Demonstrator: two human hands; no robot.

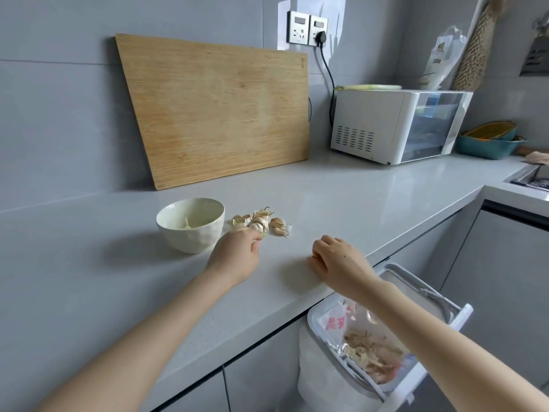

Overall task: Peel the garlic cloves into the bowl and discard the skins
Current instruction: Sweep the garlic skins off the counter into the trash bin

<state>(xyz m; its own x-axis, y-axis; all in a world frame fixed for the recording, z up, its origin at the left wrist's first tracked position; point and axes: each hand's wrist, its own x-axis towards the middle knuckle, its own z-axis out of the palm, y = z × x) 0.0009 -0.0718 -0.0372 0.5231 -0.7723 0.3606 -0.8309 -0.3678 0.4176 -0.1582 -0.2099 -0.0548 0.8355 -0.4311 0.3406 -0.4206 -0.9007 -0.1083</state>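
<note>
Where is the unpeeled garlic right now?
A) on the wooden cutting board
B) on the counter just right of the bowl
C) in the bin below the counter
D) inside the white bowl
B: the garlic cloves lie in a loose pile on the countertop just right of the bowl, and the left hand pinches at the pile's near edge.

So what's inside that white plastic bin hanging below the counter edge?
A heap of tan papery garlic skins lies on a clear bag liner with red print in the white plastic bin. The right forearm covers part of the opening; anything beneath the skins is hidden.
</note>
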